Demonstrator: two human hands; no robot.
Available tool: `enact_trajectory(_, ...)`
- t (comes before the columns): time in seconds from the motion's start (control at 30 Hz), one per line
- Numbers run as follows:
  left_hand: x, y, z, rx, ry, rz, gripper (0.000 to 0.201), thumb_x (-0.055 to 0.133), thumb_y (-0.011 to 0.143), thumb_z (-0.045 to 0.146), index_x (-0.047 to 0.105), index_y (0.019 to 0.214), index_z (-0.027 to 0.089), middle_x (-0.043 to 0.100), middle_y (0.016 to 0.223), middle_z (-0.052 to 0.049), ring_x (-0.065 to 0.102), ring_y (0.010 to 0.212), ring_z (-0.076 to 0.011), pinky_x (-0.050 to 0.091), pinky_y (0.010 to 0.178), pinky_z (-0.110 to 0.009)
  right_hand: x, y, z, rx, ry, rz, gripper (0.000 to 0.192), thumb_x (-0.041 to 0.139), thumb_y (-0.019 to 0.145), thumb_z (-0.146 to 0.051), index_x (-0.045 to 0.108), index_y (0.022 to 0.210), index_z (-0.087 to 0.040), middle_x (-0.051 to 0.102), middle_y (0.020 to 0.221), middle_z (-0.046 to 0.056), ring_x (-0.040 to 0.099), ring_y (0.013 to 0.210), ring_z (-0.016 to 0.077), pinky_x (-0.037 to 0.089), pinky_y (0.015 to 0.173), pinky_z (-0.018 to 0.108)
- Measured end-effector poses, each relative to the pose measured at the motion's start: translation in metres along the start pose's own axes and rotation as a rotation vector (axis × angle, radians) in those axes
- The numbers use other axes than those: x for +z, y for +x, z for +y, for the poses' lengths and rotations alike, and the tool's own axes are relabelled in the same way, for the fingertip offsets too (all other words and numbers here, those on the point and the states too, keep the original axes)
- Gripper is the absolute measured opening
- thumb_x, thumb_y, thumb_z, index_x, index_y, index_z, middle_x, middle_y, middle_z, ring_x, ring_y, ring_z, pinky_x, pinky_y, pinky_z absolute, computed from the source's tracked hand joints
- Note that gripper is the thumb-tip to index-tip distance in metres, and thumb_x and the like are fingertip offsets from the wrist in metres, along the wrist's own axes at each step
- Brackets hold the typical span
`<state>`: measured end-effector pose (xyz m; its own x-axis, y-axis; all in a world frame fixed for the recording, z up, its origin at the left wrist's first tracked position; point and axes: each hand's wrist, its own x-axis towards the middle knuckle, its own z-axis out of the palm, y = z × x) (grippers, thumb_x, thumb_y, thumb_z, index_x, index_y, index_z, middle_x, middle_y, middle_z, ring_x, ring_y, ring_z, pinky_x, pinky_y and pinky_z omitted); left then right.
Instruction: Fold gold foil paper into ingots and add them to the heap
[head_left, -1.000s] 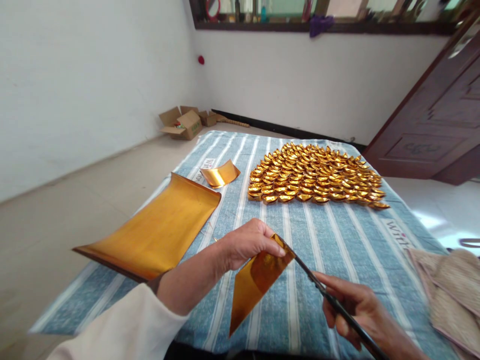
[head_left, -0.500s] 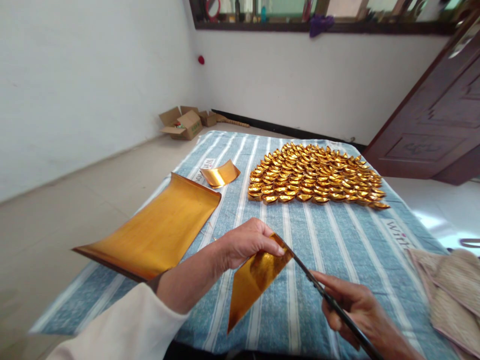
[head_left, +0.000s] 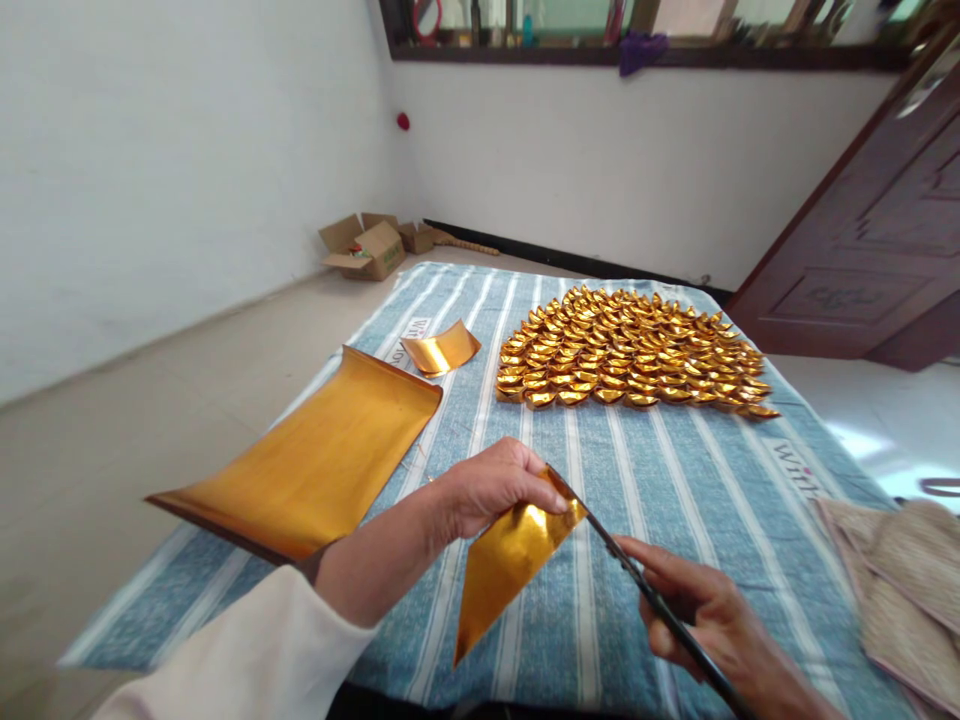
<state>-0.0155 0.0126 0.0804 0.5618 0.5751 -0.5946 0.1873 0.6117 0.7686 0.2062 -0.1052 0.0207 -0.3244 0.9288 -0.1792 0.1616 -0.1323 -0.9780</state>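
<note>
Between the thumb and fingers of my left hand (head_left: 506, 485) is a piece of shiny gold foil paper (head_left: 502, 570), its lower corner hanging down to a point. My right hand (head_left: 697, 610) is closed around long dark scissors (head_left: 660, 605), seen nearly edge-on. Their blades lie along the paper's upper right edge, close to my left fingertips. Left of my forearm lies a large stack of gold foil sheets (head_left: 322, 450) with curled edges. A smaller curved gold piece (head_left: 442, 350) rests beyond it.
Many folded gold paper ingots (head_left: 630, 350) stand in packed rows at the far right of the striped blue cloth (head_left: 660, 480). A beige cloth (head_left: 900, 590) lies at the right edge. Beyond are an open cardboard box (head_left: 367, 248) on the floor and a wooden door (head_left: 847, 230).
My right hand has shifted slightly up and left with its fingers drawn in on the scissors. The held foil paper catches more light. My left hand stays almost in place.
</note>
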Motion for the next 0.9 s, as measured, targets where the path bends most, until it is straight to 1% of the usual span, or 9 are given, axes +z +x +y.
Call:
enact_trajectory(0.1,-0.001,0.001,0.000,-0.004,-0.004,-0.004,0.006,0.065,0.057,0.007,0.066,0.054,0.012,0.064,0.048,-0.002,0.055,0.039,-0.0106,0.040,0.041,-0.019,-0.001,0.001,0.009,0.014,0.009,0.016,0.062,0.075,0.070,-0.049,0.062,0.126,-0.025,0.037,0.056,-0.006,0.029,0.052,0.0083,0.029,0.048,0.021)
enact_trajectory(0.23,-0.001,0.001,0.000,-0.018,-0.003,-0.009,0.006,0.065,0.056,0.007,0.065,0.052,0.012,0.063,0.047,-0.002,0.055,0.039,-0.0107,0.039,0.040,-0.019,0.000,0.001,0.017,0.016,0.036,0.049,0.065,0.075,0.068,-0.054,0.063,0.124,-0.025,0.038,0.058,-0.005,0.030,0.054,0.0087,0.031,0.050,0.022)
enact_trajectory(0.33,-0.001,0.001,-0.001,-0.005,0.007,-0.017,0.004,0.066,0.057,0.009,0.066,0.054,0.012,0.063,0.047,-0.002,0.054,0.039,-0.0106,0.039,0.041,-0.019,0.004,0.001,0.014,0.085,0.081,0.038,0.063,0.073,0.069,-0.055,0.064,0.123,-0.023,0.038,0.055,-0.006,0.029,0.048,0.0069,0.028,0.044,0.020)
enact_trajectory(0.43,-0.004,0.001,-0.003,0.001,0.013,-0.032,0.001,0.068,0.057,0.012,0.067,0.057,0.012,0.065,0.050,-0.002,0.056,0.042,-0.0110,0.040,0.043,-0.020,0.007,-0.001,0.008,0.147,0.119,0.022,0.064,0.068,0.075,-0.055,0.059,0.128,-0.020,0.037,0.053,-0.007,0.026,0.042,0.0047,0.021,0.038,0.019)
enact_trajectory(0.53,-0.012,-0.001,-0.002,0.008,0.022,-0.017,0.007,0.073,0.055,0.016,0.067,0.058,0.012,0.067,0.053,-0.003,0.057,0.045,-0.0119,0.041,0.045,-0.021,0.001,-0.006,0.005,0.168,0.109,0.044,0.069,0.067,0.076,-0.055,0.054,0.132,-0.017,0.034,0.051,-0.008,0.024,0.040,0.0040,0.019,0.037,0.018)
enact_trajectory(0.63,-0.025,-0.002,-0.001,0.041,0.006,0.030,0.012,0.075,0.055,0.020,0.067,0.061,0.012,0.067,0.055,-0.003,0.058,0.046,-0.0119,0.041,0.046,-0.021,-0.015,-0.017,0.007,0.250,0.100,0.162,0.073,0.065,0.077,-0.059,0.051,0.135,-0.016,0.040,0.054,-0.007,0.027,0.041,0.0043,0.021,0.038,0.017)
enact_trajectory(0.77,-0.040,0.000,-0.004,0.105,-0.057,0.113,0.017,0.077,0.057,0.022,0.066,0.065,0.011,0.069,0.062,-0.004,0.060,0.051,-0.0123,0.042,0.050,-0.021,-0.040,-0.039,0.016,0.371,0.140,0.366,0.079,0.071,0.068,-0.063,0.053,0.133,-0.020,0.049,0.058,-0.004,0.043,0.044,0.0087,0.034,0.038,0.019)
enact_trajectory(0.83,-0.044,0.002,-0.006,0.119,-0.080,0.141,0.020,0.078,0.057,0.023,0.065,0.066,0.011,0.070,0.065,-0.005,0.062,0.054,-0.0136,0.044,0.052,-0.022,-0.052,-0.051,0.022,0.355,0.130,0.479,0.075,0.070,0.068,-0.064,0.056,0.129,-0.022,0.051,0.060,-0.002,0.049,0.047,0.0115,0.039,0.040,0.021)
enact_trajectory(0.9,-0.044,0.005,-0.008,0.124,-0.094,0.148,0.022,0.079,0.056,0.024,0.064,0.066,0.011,0.069,0.065,-0.005,0.062,0.055,-0.0144,0.045,0.053,-0.023,-0.066,-0.062,0.026,0.289,0.054,0.504,0.072,0.067,0.070,-0.065,0.058,0.128,-0.023,0.052,0.060,0.000,0.051,0.047,0.0137,0.041,0.040,0.024)
